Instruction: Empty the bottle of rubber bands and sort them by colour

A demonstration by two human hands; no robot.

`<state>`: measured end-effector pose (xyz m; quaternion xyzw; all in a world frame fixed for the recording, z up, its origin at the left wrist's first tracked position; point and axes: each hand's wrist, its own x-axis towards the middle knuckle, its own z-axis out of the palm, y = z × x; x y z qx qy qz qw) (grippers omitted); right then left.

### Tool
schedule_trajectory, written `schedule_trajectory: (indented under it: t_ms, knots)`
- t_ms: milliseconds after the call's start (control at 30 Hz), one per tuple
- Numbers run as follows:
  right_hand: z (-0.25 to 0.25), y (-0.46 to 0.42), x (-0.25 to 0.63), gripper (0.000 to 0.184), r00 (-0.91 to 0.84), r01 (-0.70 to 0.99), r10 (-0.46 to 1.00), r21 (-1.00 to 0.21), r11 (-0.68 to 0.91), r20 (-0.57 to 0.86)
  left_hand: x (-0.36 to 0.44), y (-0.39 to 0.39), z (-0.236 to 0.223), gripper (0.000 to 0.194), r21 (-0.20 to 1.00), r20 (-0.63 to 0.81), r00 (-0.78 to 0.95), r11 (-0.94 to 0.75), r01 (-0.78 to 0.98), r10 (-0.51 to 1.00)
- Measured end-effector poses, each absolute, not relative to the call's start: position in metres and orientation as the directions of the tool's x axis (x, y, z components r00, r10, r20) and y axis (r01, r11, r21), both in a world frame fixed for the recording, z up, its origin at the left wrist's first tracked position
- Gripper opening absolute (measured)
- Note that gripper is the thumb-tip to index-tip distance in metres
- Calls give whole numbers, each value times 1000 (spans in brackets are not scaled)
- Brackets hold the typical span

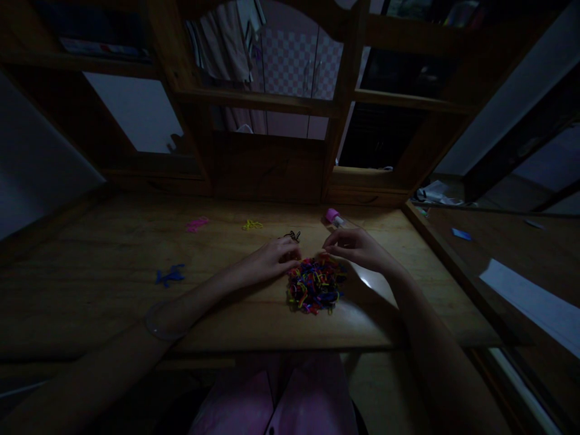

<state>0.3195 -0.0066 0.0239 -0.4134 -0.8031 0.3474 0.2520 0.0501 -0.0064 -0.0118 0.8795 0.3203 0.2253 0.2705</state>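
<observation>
A pile of small multicoloured elastic bands (pixel 317 284) lies on the wooden desk, mixed in red, yellow, blue and black. At its upper left edge rests my left hand (pixel 281 257), fingers bent and thumb apart from them. Just beyond that hand's fingers is a small group of black bands (pixel 292 235). My right hand (pixel 356 246) is over the upper right edge of the pile, thumb and forefinger pinched together; whatever is between them is too small and dark to name. Behind it lies a clear tube with a pink cap (pixel 333 215), partly hidden by the hand.
Separate small groups lie on the desk: yellow bands (pixel 252 225), pink bands (pixel 197 224) and blue bands (pixel 171 275). A wooden shelf unit (pixel 269 166) rises at the back. To the right, a lower surface carries a white paper strip (pixel 534 299) and a blue packet (pixel 461 234).
</observation>
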Motion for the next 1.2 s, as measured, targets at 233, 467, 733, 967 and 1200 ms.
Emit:
schedule_trajectory:
  t_ms: [233, 467, 733, 967, 1200]
  knots:
    - [21, -5, 320, 22, -525, 488, 842, -769, 413, 120, 46, -5, -9, 12, 773, 182, 676, -529, 351, 715]
    - [23, -6, 319, 22, -510, 494, 852, -773, 398, 113, 40, 6, -9, 19, 945, 76, 598, -249, 212, 798]
    - [24, -7, 318, 22, -514, 474, 849, -786, 397, 119, 40, 5, 0, 24, 955, 20, 567, -184, 234, 824]
    - [26, -8, 315, 19, -522, 479, 843, -772, 418, 133, -6, 31, 18, 16, 593, 338, 243, -406, 695, 909]
    - [26, -8, 314, 17, -548, 496, 833, -770, 401, 80, -45, 46, 26, 18, 454, 326, 133, -278, 847, 936]
